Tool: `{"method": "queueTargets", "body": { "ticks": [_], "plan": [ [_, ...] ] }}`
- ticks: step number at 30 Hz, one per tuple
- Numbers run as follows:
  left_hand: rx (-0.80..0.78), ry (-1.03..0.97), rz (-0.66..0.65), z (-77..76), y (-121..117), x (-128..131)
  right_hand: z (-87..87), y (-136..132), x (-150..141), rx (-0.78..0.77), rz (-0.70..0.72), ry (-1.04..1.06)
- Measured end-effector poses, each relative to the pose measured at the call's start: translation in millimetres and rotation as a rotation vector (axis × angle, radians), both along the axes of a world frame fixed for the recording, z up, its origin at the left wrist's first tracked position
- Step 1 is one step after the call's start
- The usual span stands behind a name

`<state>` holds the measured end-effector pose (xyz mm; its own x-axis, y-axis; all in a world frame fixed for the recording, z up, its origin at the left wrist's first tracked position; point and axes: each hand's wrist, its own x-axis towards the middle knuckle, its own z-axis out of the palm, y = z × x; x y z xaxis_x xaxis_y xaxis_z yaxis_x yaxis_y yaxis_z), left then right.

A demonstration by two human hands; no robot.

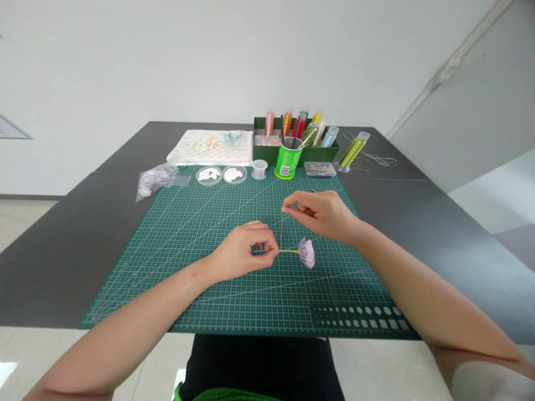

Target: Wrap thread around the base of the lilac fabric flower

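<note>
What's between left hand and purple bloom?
Head view: green stem, left hand to bloom; near that hand, a thin thread leads up to the right hand.

My left hand (244, 248) pinches the yellow-green stem (289, 251) of a pale lilac flower (308, 254), whose bloom sits just right of those fingertips. From the stem beside them, a thin thread (281, 231) runs up to the pinched fingertips of my right hand (324, 214). Beneath my fingers lies a green cutting mat (200, 223). Beyond them stands a green can (287, 161); farther left of them rests a clear plastic bag (156, 179).
</note>
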<state>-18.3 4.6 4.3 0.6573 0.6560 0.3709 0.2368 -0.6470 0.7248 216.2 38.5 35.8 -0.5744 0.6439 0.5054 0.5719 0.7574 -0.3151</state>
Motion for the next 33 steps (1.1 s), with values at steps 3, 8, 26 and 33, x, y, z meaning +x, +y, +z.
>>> {"method": "queueTargets", "body": {
  "ticks": [3, 8, 26, 33],
  "plan": [
    [-0.013, 0.001, -0.004, 0.9, -0.5, 0.0, -3.8, 2.5, -0.6, -0.007, 0.016, 0.007],
    [-0.026, -0.015, -0.006, 0.2, -1.3, -0.5, -12.8, 8.2, -1.7, -0.116, 0.031, 0.008],
    [0.183, -0.248, 0.257, -0.4, 1.5, -5.2, -26.5, 8.7, -15.0, -0.84, 0.278, 0.032],
    [0.213, -0.267, 0.309, 0.2, 0.9, -3.3, -42.3, -0.2, -29.5, -1.149, 0.423, 0.101]
  ]
}}
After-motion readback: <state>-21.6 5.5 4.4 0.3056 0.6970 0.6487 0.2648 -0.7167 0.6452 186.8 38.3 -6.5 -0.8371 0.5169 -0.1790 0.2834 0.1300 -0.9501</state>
